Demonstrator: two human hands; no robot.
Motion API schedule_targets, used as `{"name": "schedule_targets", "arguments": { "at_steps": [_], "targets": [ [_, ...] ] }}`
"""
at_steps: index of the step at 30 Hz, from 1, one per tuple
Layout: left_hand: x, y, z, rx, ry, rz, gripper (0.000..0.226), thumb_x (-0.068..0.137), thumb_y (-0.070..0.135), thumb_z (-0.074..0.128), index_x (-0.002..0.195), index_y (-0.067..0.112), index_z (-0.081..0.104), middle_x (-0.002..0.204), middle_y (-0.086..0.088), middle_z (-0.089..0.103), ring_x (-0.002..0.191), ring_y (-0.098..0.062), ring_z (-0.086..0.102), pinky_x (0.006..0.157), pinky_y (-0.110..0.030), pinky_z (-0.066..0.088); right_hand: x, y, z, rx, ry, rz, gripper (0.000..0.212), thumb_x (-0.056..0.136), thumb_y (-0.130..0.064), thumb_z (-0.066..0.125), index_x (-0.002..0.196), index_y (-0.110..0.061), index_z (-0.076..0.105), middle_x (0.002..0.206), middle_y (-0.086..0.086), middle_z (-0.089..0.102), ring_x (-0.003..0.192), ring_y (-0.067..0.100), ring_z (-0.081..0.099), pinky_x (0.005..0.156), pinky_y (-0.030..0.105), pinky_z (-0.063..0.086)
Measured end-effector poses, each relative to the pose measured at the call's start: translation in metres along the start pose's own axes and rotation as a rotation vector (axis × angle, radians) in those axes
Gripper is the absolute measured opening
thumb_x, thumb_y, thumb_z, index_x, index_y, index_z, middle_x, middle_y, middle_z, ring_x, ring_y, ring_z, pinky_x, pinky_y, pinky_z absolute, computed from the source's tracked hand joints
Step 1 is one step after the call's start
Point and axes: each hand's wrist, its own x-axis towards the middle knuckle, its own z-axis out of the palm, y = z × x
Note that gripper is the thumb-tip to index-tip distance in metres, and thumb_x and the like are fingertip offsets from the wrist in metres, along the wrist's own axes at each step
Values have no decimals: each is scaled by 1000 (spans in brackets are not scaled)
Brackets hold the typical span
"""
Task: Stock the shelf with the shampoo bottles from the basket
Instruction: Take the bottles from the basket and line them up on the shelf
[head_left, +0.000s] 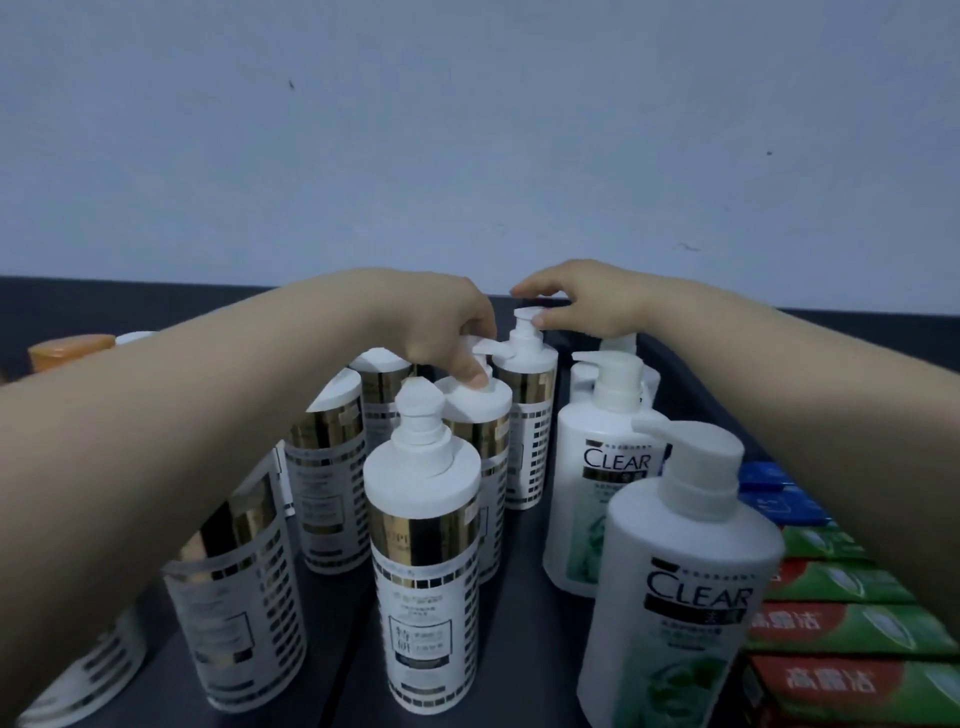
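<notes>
Now a gold-banded shampoo bottle (480, 415) is pinched at its pump by the left hand (447, 332), the rear bottle (525, 374) likewise by the right hand (587, 304), both upright on the dark shelf (519, 582)

We see a dark shelf (519, 582) carrying upright gold-banded bottles (423, 597) at the middle and left, CLEAR bottles (685, 597) to their right, and red-green boxes (852, 629) at the far right.

Gold-banded pump bottles (423, 571): white, gold foil band, grey block grid. CLEAR bottle (685, 571): white, black logo, green graphic. Right of it: red-green cartons (852, 631), blue packs (784, 504). Shelf (519, 623): dark grey.
</notes>
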Motion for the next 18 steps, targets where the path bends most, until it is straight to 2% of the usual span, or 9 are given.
{"name": "schedule_targets", "arguments": {
  "at_steps": [2,5,9,18],
  "targets": [
    [-3,-5,-5,-12,-4,-19,52,82,47,70,127,26,53,101,13,56,99,-17,55,92,-38,46,11,0,2,-63,-42,-8,43,93,-23,59,135,-19,52,136,0,54,123,19,49,107,36,36],
    [-10,-15,-9,-49,5,-27,45,82,43,70,122,27,57,93,20,62,98,-14,60,93,-41,49,23,-2,0,-143,-69,-21,37,90,-23,63,127,-17,60,125,2,61,113,22,55,100,39,42],
    [-17,-24,-10,-63,56,-22,36,85,35,69,119,28,60,95,19,65,96,-14,62,93,-41,49,29,-11,-2,-93,-77,-65,27,87,-22,67,113,-15,66,108,1,67,98,20,60,89,35,48],
    [-34,-28,-13,-68,106,-62,37,88,32,66,124,25,58,102,12,65,98,-14,60,93,-37,48,38,-23,6,-51,-51,-128,23,87,-19,65,110,-15,66,100,-1,66,92,18,59,84,31,47]
  ]
}}
